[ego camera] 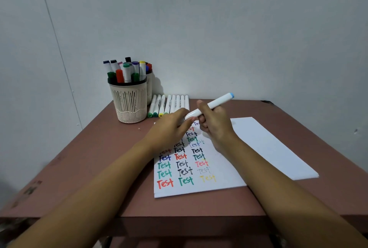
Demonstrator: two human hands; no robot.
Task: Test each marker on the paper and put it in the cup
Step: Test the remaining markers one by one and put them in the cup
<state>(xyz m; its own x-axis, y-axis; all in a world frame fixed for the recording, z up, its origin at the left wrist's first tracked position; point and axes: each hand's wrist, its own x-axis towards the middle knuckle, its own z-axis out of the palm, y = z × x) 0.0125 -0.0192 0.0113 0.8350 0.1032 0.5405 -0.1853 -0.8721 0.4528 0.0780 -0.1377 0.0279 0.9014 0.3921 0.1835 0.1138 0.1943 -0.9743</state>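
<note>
My right hand [214, 123] grips a white marker [218, 101] with a light blue end, tilted up to the right above the paper. My left hand [171, 128] pinches the marker's lower end; whether a cap sits there is hidden by the fingers. The white paper [219, 180] bears rows of the word "Test" in several colours. A beige slotted cup [129, 102] at the back left holds several capped markers. A row of white markers [169, 105] lies flat just right of the cup.
A second cup [149, 86] with markers stands behind the first, against the grey wall. A stack of blank white sheets [274, 146] lies to the right of the written sheet. The brown table's front edge [179, 217] is close to me.
</note>
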